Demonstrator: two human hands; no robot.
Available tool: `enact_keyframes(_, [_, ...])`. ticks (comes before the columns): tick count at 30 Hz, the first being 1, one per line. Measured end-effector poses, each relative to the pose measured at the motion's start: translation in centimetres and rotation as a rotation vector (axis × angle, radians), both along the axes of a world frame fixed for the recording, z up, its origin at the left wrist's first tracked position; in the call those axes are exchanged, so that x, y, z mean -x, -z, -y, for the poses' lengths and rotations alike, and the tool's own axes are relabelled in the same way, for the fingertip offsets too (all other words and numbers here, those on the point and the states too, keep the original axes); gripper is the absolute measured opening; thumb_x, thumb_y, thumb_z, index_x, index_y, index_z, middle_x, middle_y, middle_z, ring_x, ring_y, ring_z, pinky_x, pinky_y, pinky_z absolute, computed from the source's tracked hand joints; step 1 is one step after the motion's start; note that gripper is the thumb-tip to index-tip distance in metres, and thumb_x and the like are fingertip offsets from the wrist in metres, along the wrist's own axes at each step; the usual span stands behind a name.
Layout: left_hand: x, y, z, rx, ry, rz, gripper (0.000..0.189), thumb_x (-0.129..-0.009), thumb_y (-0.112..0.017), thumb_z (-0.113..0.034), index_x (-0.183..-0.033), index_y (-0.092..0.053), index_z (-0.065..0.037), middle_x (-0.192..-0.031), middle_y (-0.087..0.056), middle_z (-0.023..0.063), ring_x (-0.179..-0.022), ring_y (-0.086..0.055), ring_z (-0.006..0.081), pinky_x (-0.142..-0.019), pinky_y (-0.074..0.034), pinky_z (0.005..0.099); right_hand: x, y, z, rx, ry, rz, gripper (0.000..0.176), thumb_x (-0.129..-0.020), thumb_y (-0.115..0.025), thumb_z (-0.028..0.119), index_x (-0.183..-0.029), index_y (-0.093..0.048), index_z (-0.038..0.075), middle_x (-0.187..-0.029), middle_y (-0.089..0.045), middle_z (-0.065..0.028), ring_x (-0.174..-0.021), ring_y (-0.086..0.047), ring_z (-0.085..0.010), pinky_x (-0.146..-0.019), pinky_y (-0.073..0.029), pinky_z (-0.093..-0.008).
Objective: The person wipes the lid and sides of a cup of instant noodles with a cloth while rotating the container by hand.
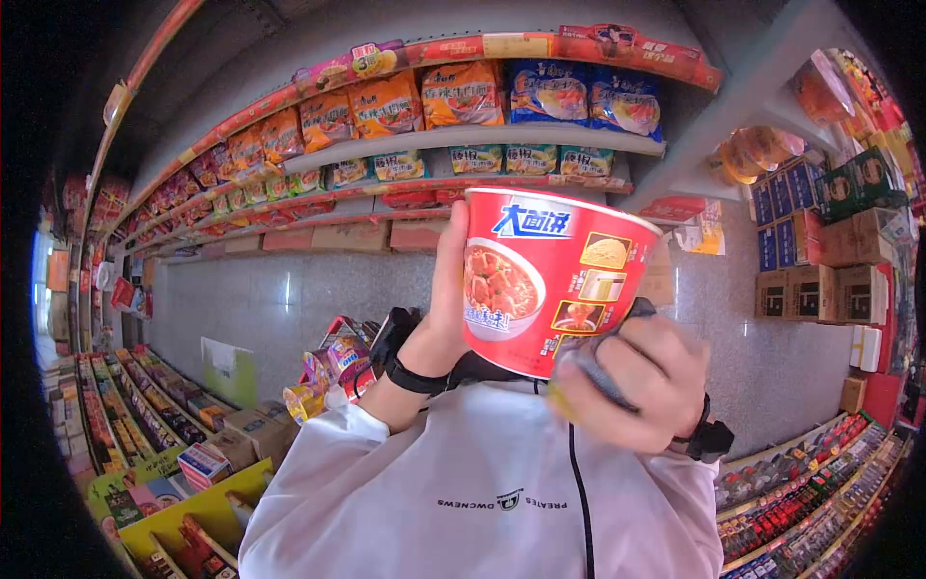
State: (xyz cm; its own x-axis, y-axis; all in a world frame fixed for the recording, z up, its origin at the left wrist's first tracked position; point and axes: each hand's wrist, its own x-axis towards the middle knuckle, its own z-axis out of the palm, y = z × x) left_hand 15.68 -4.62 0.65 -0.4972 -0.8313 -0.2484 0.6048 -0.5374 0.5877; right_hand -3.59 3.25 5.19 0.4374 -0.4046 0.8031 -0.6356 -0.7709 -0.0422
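My left hand (449, 289) grips a red instant noodle cup (526, 261) by its left side. The cup is tilted slightly in front of my chest, its printed side towards me, with a noodle bowl picture and Chinese lettering. By the cup's lower right side is my right hand (637, 381), blurred, with its fingers curled. A greyish thing (608, 384) with a yellowish patch shows between those fingers, but I cannot tell what it is. Dark bands (415, 372) are on both wrists.
Ahead, shelves hold orange noodle packets (463, 95) and blue noodle packets (548, 92). Cardboard boxes (820, 292) are stacked at the right, with a rack of bottles (801, 482) below. Low shelves of packets (145, 396) stand at the left. A pile of bright packages (333, 362) lies beside my left arm.
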Motion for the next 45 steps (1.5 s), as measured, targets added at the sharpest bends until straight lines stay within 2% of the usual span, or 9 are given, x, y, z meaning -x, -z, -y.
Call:
enact_keyframes(9, [0.0, 1.2, 0.8, -0.084, 0.022, -0.052, 0.068, -0.100, -0.041, -0.065, -0.136, -0.054, -0.008, -0.127, -0.067, 0.0135, -0.111, -0.069, 0.0245, -0.097, -0.056, 0.0398, 1.8, -0.4, 2.3, -0.024, 0.037, 0.068, 0.034, -0.065, -0.083, 0.023, -0.096, -0.073, 0.014, -0.092, -0.061, -0.0066, -0.074, -0.059, -0.0210, -0.057, -0.050, -0.0298])
enact_keyframes(12, [0.0, 1.6, 0.8, -0.117, 0.026, -0.064, 0.069, -0.100, -0.041, -0.066, -0.136, -0.054, -0.008, -0.127, -0.067, 0.0143, -0.111, -0.069, 0.0246, -0.097, -0.056, 0.0399, 2.2, -1.2, 3.0, -0.125, 0.019, 0.072, 0.045, -0.056, -0.089, 0.019, -0.097, -0.073, 0.008, -0.098, -0.060, -0.0131, -0.078, -0.062, -0.0324, -0.063, -0.053, -0.0424])
enact_keyframes(19, [-0.1, 1.7, 0.4, -0.009, 0.011, -0.083, 0.075, -0.100, -0.034, -0.068, -0.139, -0.050, -0.006, -0.130, -0.065, 0.0162, -0.115, -0.067, 0.0261, -0.099, -0.055, 0.0412, 1.2, -3.5, 4.8, -0.197, 0.112, 0.026, 0.042, -0.058, -0.086, 0.014, -0.096, -0.072, 0.006, -0.093, -0.063, -0.0131, -0.075, -0.062, -0.0310, -0.059, -0.051, -0.0376])
enact_keyframes(21, [0.3, 2.0, 0.3, 0.121, -0.044, -0.008, 0.082, -0.099, -0.030, -0.071, -0.148, -0.042, -0.006, -0.140, -0.058, 0.0180, -0.126, -0.059, 0.0286, -0.109, -0.046, 0.0462, 0.8, -2.9, 5.7, -0.121, 0.113, 0.009, 0.038, -0.057, -0.078, 0.018, -0.094, -0.070, 0.008, -0.090, -0.060, -0.0077, -0.073, -0.059, -0.0244, -0.055, -0.049, -0.0328])
enact_keyframes(22, [0.5, 1.9, 0.3, 0.167, -0.092, 0.037, 0.081, -0.100, -0.028, -0.070, -0.148, -0.042, -0.007, -0.137, -0.059, 0.0165, -0.125, -0.059, 0.0271, -0.109, -0.045, 0.0433, 0.6, -2.6, 6.0, -0.041, 0.116, -0.007, 0.036, -0.057, -0.069, 0.021, -0.091, -0.069, 0.011, -0.087, -0.057, -0.0023, -0.070, -0.055, -0.0177, -0.051, -0.047, -0.0280])
enact_keyframes(29, [-0.3, 2.4, -0.2, 0.210, -0.235, -0.015, 0.066, -0.105, -0.029, -0.059, -0.145, -0.040, -0.008, -0.129, -0.061, 0.0118, -0.121, -0.060, 0.0220, -0.106, -0.047, 0.0387, -1.9, -2.6, 5.2, 0.001, 0.061, -0.145, 0.033, -0.060, -0.063, 0.021, -0.090, -0.068, 0.010, -0.091, -0.058, -0.0040, -0.074, -0.055, -0.0182, -0.052, -0.046, -0.0265])
enact_keyframes(34, [-1.2, 1.9, -0.6, 0.029, -0.282, 0.027, 0.072, -0.101, -0.036, -0.066, -0.140, -0.049, -0.008, -0.130, -0.064, 0.0130, -0.114, -0.066, 0.0241, -0.098, -0.054, 0.0390, -2.7, -1.6, 4.2, -0.049, -0.110, -0.169, 0.030, -0.067, -0.081, 0.022, -0.093, -0.072, 0.009, -0.089, -0.063, -0.0060, -0.072, -0.059, -0.0195, -0.054, -0.050, -0.0289])
enact_keyframes(38, [-3.3, 2.3, -0.8, 0.015, -0.247, -0.146, 0.074, -0.099, -0.038, -0.068, -0.138, -0.052, -0.007, -0.132, -0.064, 0.0142, -0.117, -0.065, 0.0260, -0.101, -0.053, 0.0407, -2.5, -0.4, 4.7, -0.077, -0.190, -0.092, 0.025, -0.067, -0.069, 0.018, -0.091, -0.070, 0.012, -0.091, -0.062, -0.0025, -0.074, -0.057, -0.0153, -0.055, -0.047, -0.0257])
enact_keyframes(45, [-4.8, 1.9, -1.6, -0.092, -0.329, -0.181, 0.074, -0.099, -0.040, -0.067, -0.141, -0.049, -0.007, -0.134, -0.063, 0.0149, -0.119, -0.064, 0.0264, -0.103, -0.052, 0.0432, -2.1, 0.4, 8.3, -0.201, -0.354, 0.136, 0.037, -0.065, -0.087, 0.016, -0.099, -0.072, 0.009, -0.090, -0.060, -0.0091, -0.067, -0.059, -0.0235, -0.052, -0.049, -0.0312])
